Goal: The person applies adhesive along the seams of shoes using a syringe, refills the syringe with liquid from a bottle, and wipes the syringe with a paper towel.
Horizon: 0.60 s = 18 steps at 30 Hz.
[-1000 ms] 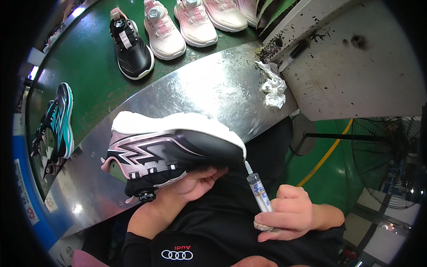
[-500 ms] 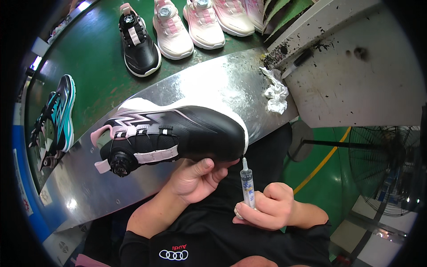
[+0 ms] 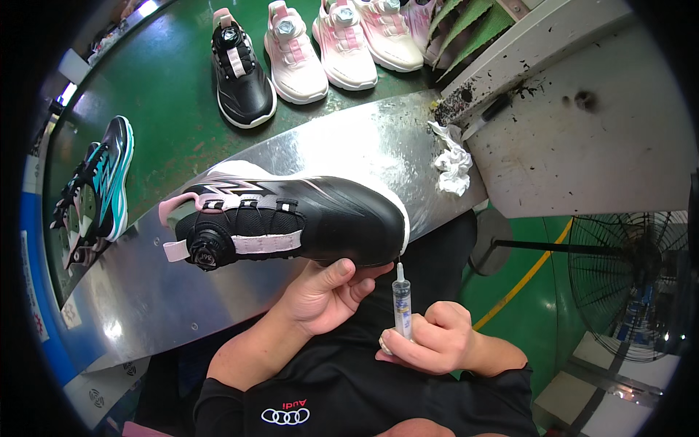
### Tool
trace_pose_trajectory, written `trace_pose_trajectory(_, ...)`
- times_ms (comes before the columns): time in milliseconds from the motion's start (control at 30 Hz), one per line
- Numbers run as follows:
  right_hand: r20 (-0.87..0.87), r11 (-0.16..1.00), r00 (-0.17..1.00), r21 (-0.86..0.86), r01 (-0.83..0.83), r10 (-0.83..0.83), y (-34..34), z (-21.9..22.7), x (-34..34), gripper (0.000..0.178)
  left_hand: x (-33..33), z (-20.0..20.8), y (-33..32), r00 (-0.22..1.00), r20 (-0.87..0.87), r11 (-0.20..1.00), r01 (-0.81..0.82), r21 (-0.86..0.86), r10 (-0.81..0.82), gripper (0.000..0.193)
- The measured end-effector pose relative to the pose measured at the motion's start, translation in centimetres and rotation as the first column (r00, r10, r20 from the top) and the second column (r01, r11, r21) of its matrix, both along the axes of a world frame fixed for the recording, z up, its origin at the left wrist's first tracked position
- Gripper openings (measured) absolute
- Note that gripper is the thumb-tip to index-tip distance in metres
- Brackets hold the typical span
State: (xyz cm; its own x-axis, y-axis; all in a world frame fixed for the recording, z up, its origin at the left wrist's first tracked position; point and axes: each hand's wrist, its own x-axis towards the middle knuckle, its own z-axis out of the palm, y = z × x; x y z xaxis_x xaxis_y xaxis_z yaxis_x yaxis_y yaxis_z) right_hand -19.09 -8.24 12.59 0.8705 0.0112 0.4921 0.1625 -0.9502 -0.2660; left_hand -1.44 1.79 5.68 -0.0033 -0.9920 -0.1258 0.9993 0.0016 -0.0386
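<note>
My left hand [image 3: 325, 295] grips a black sneaker [image 3: 342, 218] near its toe, with the thumb in sight and part of the fingers hidden by the shoe. The sneaker lies tipped on its side, white sole facing away from me, with pink trim and a round black dial at the tongue. In my right hand [image 3: 429, 341], a clear syringe [image 3: 402, 302] with a thin needle points up. Its needle tip is at the toe edge where the upper meets the white sole; whether it touches cannot be made out.
A metal plate [image 3: 240, 291] fronts the green table [image 3: 164, 124]. On the table stand a black sneaker [image 3: 244, 91], several white-and-pink sneakers [image 3: 297, 65] and a teal-black shoe [image 3: 109, 178]. Crumpled white tissue [image 3: 453, 167] lies by a stained pale panel [image 3: 582, 138]. A fan [image 3: 633, 284] stands right.
The held sneaker has rolled slightly, bringing its dial face more into view. The syringe sits a little lower with its needle still near the toe edge. The whole view has shifted slightly.
</note>
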Motion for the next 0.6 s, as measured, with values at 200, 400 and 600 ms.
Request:
trace_pose_trajectory(200, -0.027, 1.0, 1.0, 0.025, -0.002, 0.003, 0.2, 0.1, 0.0, 0.026, 0.0, -0.3, -0.1, 0.995, 0.094, 1.0, 0.022, 0.018, -0.023, 0.037)
trace_pose_trajectory(400, 0.126, 0.991, 0.989, 0.096, -0.093, 0.081, 0.5, 0.3, -0.4, 0.026, -0.1, -0.7, 1.4, 0.995, 0.097, 0.997, -0.047, 0.066, 0.04, 0.04)
trace_pose_trajectory(600, -0.059, 0.992, 0.997, 0.114, 0.052, -0.046, -2.6, -1.1, -2.3, 0.04, -0.5, -1.0, 8.1, 1.0, -0.004, 0.993, -0.01, 0.117, 0.011, 0.062)
